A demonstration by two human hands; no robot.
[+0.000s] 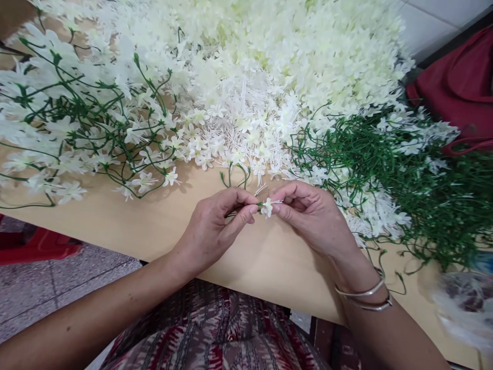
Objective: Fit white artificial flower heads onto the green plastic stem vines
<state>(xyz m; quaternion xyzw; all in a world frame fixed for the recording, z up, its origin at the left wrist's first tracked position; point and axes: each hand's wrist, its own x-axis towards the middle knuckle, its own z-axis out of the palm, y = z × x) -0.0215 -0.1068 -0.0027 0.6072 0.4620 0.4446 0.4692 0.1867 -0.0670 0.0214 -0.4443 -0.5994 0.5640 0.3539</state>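
My left hand [219, 223] is closed in a pinch on a thin green stem [233, 177] whose forked ends curve up toward the flower pile. My right hand [311, 213] pinches a small white artificial flower [267, 206] right at the stem's tip, between the two hands. Both hands hover just above the tan table [154, 226] near its front edge. Silver bangles [365, 298] circle my right wrist.
A big heap of loose white flowers [269, 67] fills the back of the table. Finished green stems with flowers [84, 128] lie at the left, bare green stems [404, 174] at the right. A red bag [458, 87] sits far right, a clear plastic bag [466, 308] at the lower right.
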